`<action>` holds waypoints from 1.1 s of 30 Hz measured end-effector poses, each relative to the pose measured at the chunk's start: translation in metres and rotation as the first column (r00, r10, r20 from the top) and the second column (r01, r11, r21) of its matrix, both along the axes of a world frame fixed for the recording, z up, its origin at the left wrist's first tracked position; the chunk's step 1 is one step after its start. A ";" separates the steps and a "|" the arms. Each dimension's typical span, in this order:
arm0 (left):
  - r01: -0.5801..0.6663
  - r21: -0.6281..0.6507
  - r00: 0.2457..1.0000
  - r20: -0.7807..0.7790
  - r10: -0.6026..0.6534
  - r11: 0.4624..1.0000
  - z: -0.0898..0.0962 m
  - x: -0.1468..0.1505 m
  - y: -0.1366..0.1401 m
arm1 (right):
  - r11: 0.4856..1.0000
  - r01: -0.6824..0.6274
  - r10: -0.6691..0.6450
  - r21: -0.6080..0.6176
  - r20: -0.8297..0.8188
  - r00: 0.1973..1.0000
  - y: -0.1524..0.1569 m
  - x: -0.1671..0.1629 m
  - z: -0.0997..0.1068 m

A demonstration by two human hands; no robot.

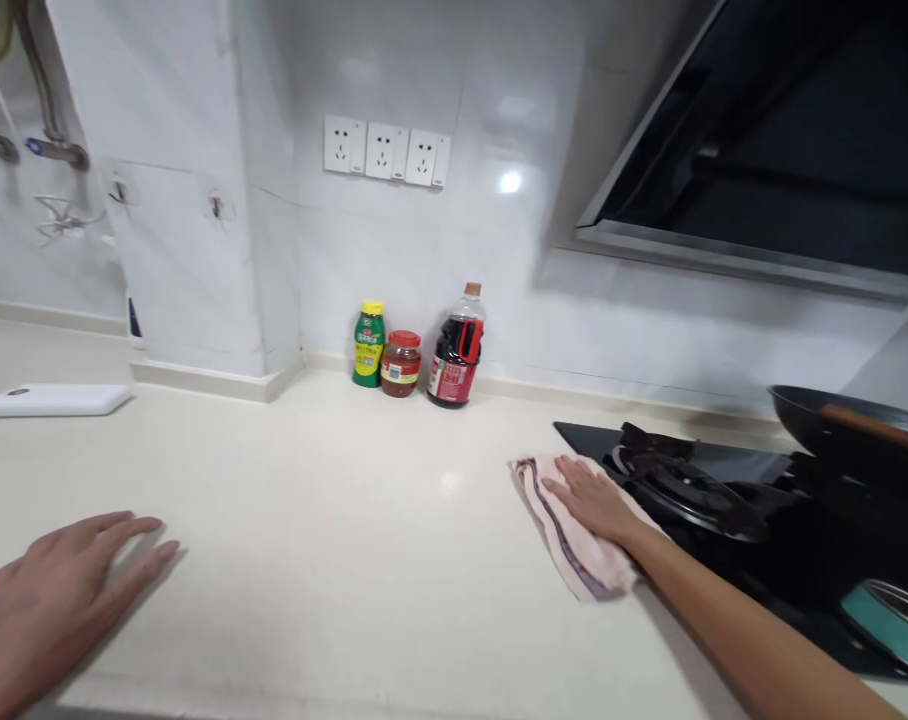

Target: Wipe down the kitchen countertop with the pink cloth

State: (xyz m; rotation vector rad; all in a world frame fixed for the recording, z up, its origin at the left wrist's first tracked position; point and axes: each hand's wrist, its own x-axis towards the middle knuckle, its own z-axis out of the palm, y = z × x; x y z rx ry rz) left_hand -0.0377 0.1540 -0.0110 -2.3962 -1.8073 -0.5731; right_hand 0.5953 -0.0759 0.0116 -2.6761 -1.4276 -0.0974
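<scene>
My right hand (593, 500) lies flat with its fingers stretched out on a pale pink cloth (566, 540) that has a dark purple stripe. The cloth rests on the white countertop (334, 560), its right side against the edge of the black gas stove (724, 450). At the lower left, my left hand (71, 590) is over the counter with thumb and fingers apart and nothing in it. Whether its palm touches the surface I cannot tell.
Against the wall stand a green bottle (368, 345), a red-lidded jar (401, 365) and a dark sauce bottle (458, 350). A white device (58, 400) lies at left. The stove bears a wok (851, 430) and a teal round item (893, 625). A range hood (784, 150) overhangs it.
</scene>
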 end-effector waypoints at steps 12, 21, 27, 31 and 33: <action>0.036 0.061 0.998 0.049 -0.039 0.997 0.008 0.008 -0.019 | 0.894 -0.446 0.445 0.027 -0.153 0.882 0.217 -0.210 0.035; 0.056 0.004 0.994 0.090 -0.056 0.998 0.017 0.006 -0.020 | 0.349 -0.936 0.931 0.036 -0.121 0.343 0.194 -0.341 0.038; 0.034 -0.055 0.996 0.088 -0.029 0.998 0.029 0.011 -0.028 | 0.742 -0.670 0.671 0.020 -0.044 0.741 0.171 -0.191 0.045; 0.029 -0.077 0.995 0.093 -0.022 0.997 0.035 0.014 -0.031 | 0.945 -0.327 0.327 -0.012 0.009 0.945 0.115 -0.087 0.040; 0.026 -0.086 0.996 0.088 -0.018 0.996 0.038 0.015 -0.031 | 0.980 -0.196 0.197 -0.011 0.030 0.980 0.081 -0.057 0.032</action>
